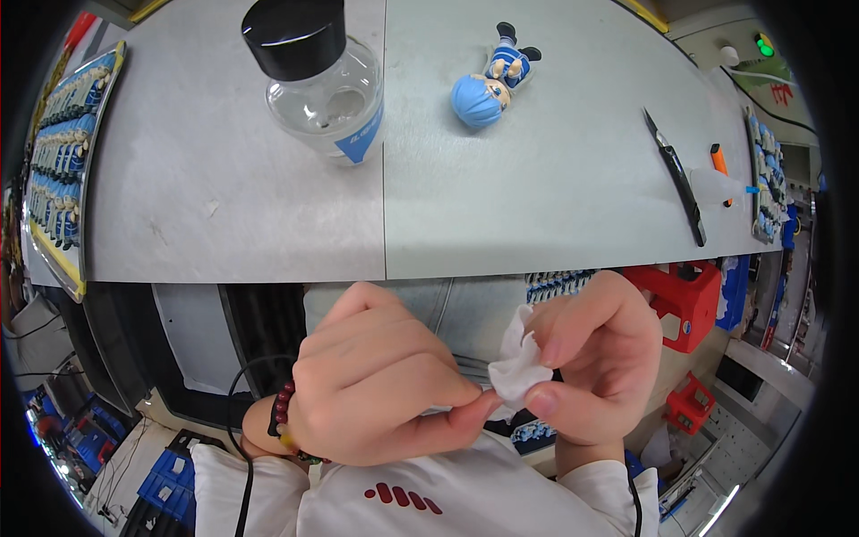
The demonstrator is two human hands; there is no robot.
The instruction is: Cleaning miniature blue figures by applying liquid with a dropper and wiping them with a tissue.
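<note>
A crumpled white tissue (517, 362) is pinched between the thumb and fingers of my right hand (599, 358), in front of the table's near edge. My left hand (380, 385) is closed too, its thumb and forefinger pressed together at the tissue's lower edge. Part of the white material shows beneath these fingers; the rest is hidden by the hand. On the table beyond lies a small figurine (492, 85) with light blue hair and a blue outfit, head toward me. Neither hand touches it.
A clear jar (331, 107) with a black lid stands at the far left of centre. To the right lie a black-handled knife (682, 188) and an orange tool (719, 161). Trays of figurines flank the table, left (89, 134) and right (765, 179). Red stools (684, 309) stand below right.
</note>
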